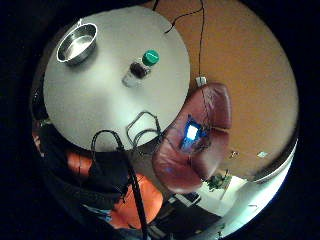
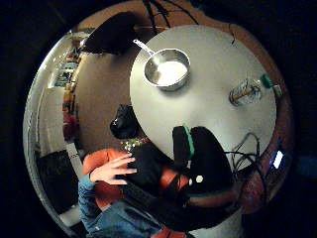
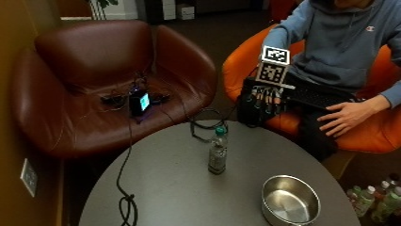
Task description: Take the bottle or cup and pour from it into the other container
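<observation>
We judged the small clear plastic bottle with a green cap point(image 3: 217, 150) — upright mid-table, the round steel pan point(image 3: 291, 200) at its four o'clock — light, slippery, best gripped mid-body, its label unreadable, while the black-gloved right hand point(image 3: 260, 103) hung off-table, fingers relaxed, holding nothing.

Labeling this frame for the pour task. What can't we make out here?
- Bottle contents: too small and dark in the outside view; both palm views too far.
- Gloved hand fingers: dark against the dark lap, open or curled unclear.
- Pan handle: not seen in the outside view, where the bottom edge cuts the pan's rim; it only shows in the thumb-side view.
- Device on the brown chair: screen unreadable.
</observation>
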A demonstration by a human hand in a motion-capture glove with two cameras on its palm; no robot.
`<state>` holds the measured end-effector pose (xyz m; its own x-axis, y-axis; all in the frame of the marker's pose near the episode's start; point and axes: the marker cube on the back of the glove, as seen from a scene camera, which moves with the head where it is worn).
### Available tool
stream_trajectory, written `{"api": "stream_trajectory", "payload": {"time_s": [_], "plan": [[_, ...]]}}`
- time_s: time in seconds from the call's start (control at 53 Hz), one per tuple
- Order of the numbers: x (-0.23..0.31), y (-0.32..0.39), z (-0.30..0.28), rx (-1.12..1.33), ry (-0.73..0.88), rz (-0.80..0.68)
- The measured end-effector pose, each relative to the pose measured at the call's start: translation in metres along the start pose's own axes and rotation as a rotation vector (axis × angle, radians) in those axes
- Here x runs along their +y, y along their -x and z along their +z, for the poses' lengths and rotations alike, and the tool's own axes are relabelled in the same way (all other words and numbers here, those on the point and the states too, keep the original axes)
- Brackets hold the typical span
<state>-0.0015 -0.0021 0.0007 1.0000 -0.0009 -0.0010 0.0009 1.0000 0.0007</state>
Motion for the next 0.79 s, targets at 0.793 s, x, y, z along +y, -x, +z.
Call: {"api": "stream_trajectory", "payload": {"time_s": [0.793], "plan": [[-0.060, -0.012, -0.019, 0.025, 0.068, -0.025]]}}
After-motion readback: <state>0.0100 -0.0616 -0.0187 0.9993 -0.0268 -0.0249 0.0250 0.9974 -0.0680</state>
